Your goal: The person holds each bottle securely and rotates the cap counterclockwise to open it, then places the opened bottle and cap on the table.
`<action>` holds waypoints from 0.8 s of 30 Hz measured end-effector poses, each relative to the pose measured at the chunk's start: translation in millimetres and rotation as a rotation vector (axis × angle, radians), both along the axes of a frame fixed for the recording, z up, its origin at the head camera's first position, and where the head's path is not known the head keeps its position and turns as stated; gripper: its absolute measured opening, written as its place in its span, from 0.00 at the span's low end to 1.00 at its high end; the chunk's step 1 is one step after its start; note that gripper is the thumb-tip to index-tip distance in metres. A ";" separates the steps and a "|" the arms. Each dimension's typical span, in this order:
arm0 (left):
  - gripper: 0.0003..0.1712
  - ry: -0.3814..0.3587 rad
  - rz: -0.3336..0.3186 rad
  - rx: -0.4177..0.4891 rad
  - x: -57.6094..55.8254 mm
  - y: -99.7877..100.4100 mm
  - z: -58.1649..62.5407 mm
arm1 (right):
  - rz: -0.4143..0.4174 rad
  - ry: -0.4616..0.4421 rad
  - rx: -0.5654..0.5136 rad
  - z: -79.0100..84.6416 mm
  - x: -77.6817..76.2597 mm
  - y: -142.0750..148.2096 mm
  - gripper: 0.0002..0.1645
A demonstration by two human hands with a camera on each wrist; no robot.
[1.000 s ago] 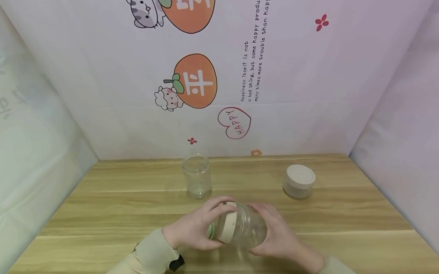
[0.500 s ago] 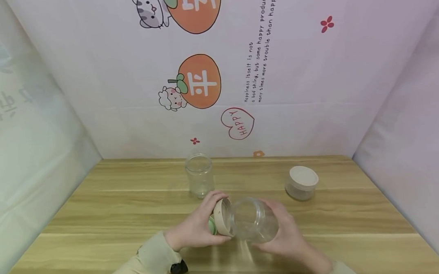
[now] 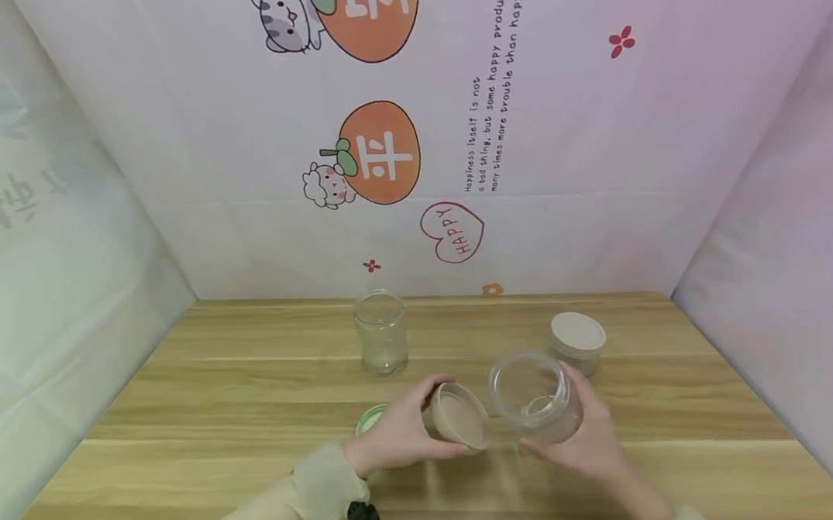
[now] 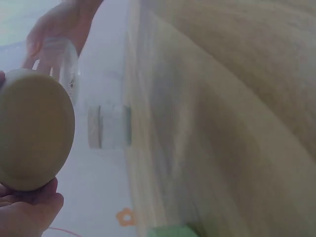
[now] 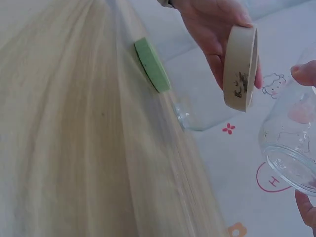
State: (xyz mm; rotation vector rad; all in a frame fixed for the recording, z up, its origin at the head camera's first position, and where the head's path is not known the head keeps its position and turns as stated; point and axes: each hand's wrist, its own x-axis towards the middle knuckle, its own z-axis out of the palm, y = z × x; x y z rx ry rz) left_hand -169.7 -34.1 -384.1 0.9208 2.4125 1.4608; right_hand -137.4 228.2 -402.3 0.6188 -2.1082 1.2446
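Note:
My left hand (image 3: 399, 430) grips a beige round lid (image 3: 460, 417) by its edge, its hollow inside turned toward the right. In the left wrist view the lid's flat face (image 4: 34, 129) fills much of the left side. My right hand (image 3: 588, 439) holds a clear jar (image 3: 569, 408), tilted with its open mouth toward the lid. Lid and jar are apart, both raised over the table. Behind my left hand lies a green lid (image 3: 369, 417), partly hidden by that hand; the right wrist view shows its green side (image 5: 152, 64).
An open clear jar (image 3: 381, 339) stands upright toward the back of the wooden table (image 3: 253, 360). A short clear jar with a white lid (image 3: 577, 334) stands at the back right, partly behind my right hand. A printed white backdrop (image 3: 559, 168) rises behind.
The beige lid has come off the jar. My right hand has moved right with the jar and tipped its mouth upward; my left hand has turned the lid and shifted slightly right, uncovering the green lid.

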 end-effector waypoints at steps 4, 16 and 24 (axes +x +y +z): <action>0.48 0.000 -0.015 -0.070 -1.0 11.4 -5.6 | -0.038 -0.019 -0.002 1.7 -1.4 7.6 0.63; 0.51 0.088 -0.074 -0.266 -12.8 39.0 -20.4 | -0.147 -0.134 0.015 7.1 0.8 14.7 0.58; 0.49 0.103 -0.049 -0.312 -13.4 46.0 -25.2 | -0.185 -0.167 -0.067 4.8 2.1 13.5 0.60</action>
